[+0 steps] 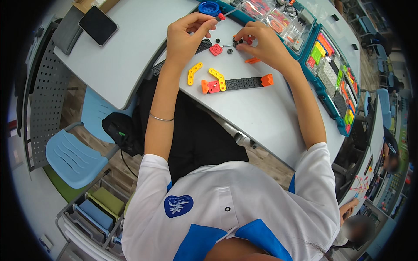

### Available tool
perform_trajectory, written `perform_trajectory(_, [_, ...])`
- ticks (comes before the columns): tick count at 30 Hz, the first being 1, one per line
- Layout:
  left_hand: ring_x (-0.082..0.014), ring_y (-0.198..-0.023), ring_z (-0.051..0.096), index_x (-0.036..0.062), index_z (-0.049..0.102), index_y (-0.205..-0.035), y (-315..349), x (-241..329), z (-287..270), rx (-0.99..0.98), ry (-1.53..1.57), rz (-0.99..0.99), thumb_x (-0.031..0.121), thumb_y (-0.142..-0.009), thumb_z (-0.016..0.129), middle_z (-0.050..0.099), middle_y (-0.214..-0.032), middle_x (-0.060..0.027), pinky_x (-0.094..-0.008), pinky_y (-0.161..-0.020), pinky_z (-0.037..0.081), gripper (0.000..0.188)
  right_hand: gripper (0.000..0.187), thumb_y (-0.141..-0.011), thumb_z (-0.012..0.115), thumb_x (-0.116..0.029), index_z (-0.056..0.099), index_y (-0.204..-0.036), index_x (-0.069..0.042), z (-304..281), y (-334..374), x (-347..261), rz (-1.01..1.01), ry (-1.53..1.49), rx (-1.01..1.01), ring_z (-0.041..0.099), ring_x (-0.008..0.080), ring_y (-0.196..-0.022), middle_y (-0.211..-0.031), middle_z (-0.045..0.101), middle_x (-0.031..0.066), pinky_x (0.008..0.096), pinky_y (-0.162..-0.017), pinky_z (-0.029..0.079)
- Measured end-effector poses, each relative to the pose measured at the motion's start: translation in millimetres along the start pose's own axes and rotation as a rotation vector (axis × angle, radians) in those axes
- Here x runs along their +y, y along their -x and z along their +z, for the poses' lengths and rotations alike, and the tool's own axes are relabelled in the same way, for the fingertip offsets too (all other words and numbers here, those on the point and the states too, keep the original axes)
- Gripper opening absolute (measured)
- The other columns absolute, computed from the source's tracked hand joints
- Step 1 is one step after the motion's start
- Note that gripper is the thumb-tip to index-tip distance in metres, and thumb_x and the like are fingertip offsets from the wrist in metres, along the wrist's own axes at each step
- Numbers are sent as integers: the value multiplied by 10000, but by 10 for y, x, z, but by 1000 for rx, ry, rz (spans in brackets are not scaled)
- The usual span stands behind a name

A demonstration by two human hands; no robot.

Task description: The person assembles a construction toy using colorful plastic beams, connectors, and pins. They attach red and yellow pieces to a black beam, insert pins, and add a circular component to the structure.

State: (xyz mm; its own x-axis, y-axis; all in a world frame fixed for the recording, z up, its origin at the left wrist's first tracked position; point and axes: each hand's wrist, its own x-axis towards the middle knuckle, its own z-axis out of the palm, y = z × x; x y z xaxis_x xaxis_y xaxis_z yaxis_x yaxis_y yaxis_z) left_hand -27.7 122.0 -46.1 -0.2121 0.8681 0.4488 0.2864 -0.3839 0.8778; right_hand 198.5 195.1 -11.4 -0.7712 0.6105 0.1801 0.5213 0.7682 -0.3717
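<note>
My left hand (188, 34) hovers over the white table (270, 113), thumb and forefinger curled close together beside a small red piece (220, 17) and a blue wheel (209, 8); whether it pinches anything is unclear. My right hand (263, 42) pinches a small black and red part (237, 42) with a thin metal axle (226, 45) sticking out toward the left. Below the hands lie a black perforated beam with orange ends (244, 83), two yellow curved links (194, 73) (217, 78), a red square plate (215, 49) and small black rings (229, 51).
Teal parts boxes (333, 74) full of coloured pieces line the table's far and right edges. A phone (98, 25) and a grey notebook (66, 30) lie on the neighbouring table at left. A blue chair (74, 156) stands lower left. Other people sit at the lower right.
</note>
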Motion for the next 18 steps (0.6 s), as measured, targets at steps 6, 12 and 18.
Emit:
perform_trajectory(6, [-96,-728,684,20,775,-1038,1,9,3,-12,-43,32,133,-953,733,760,-854,-64,-230,-710,545,148,137,-855,801,-161,764,-974,-101,79,1,50,-82,-23,27,628,204,-921,-937,627,44,344,-770,535])
perform_trajectory(12, [-94,-725,683,25,777,-1027,-4,16,18,-44,-45,31,132,-954,725,759,-849,-55,-229,-706,541,139,127,-863,788,-146,764,-974,-89,18,-12,57,-52,-110,58,637,200,-954,-978,654,38,326,-794,540])
perform_trajectory(18, [-97,-692,725,84,793,-954,0,-55,21,-38,-64,104,188,-926,758,771,-803,-26,-216,-636,525,113,136,-893,781,-155,698,-935,-56,-433,-80,-40,65,-481,263,590,152,-808,-907,639,29,293,-736,434])
